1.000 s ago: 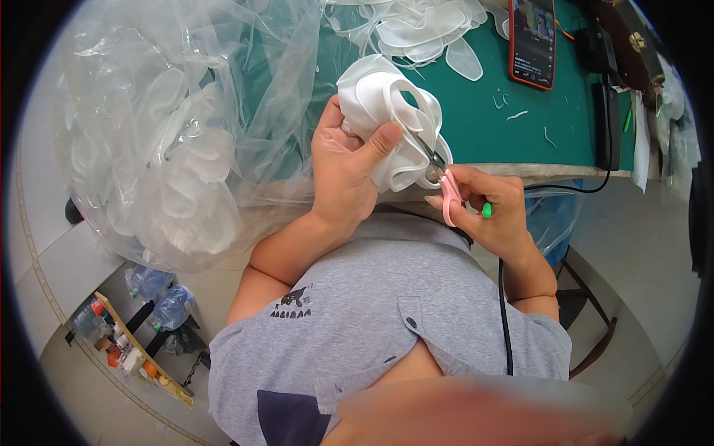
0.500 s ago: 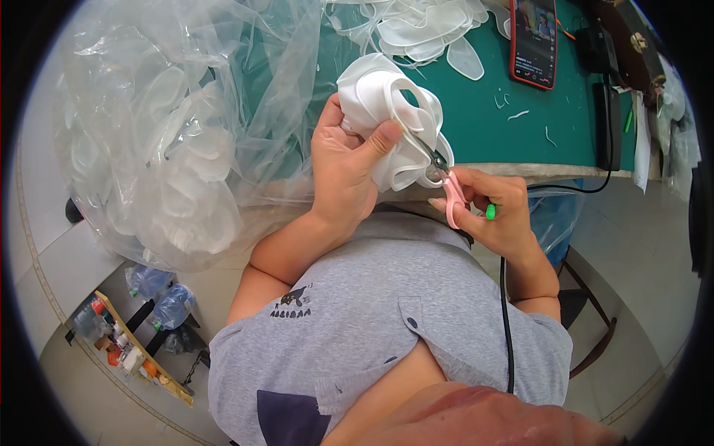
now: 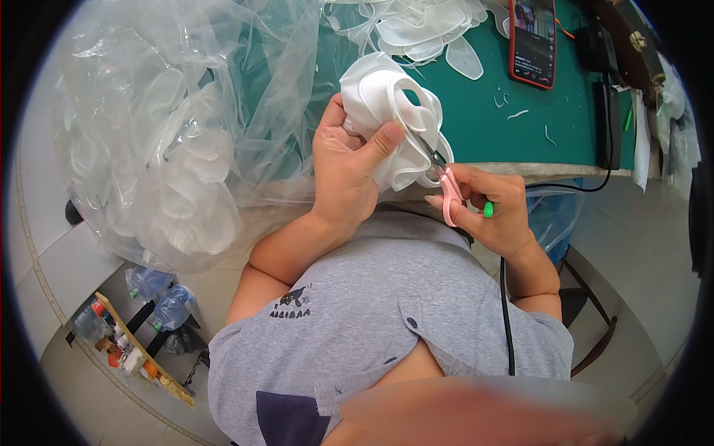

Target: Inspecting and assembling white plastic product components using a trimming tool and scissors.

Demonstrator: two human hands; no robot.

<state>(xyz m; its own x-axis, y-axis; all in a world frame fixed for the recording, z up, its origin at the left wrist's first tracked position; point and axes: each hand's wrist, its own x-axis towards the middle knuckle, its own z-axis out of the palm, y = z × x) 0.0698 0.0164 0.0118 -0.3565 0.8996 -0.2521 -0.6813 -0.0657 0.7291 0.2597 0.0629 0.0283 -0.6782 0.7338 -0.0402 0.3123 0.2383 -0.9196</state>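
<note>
A white piece with several curved, looped layers [image 3: 372, 85], soft-looking like fabric or rubber, is gripped in my left hand [image 3: 346, 160]. The thumb presses on its front and the fingers curl behind it. My right hand [image 3: 498, 201] holds small scissors with pink handles [image 3: 451, 195]. Their metal blades reach in among the loops near my left thumb, and the tips are partly hidden there. A thin green-ended tool [image 3: 488, 209] also sticks out from between the right hand's fingers; the rest of it is hidden.
Clear plastic bags [image 3: 171, 149] with translucent white pieces spread over the left side. Flat translucent oval pieces [image 3: 424, 30] lie at the back of the green table [image 3: 506, 137]. A red-cased phone [image 3: 532, 44], black cable [image 3: 587, 190] and white scraps [image 3: 518, 114] are at right.
Almost nothing differs. The white piece has shifted very slightly right, and the scissors have moved slightly up and left with my right hand.
</note>
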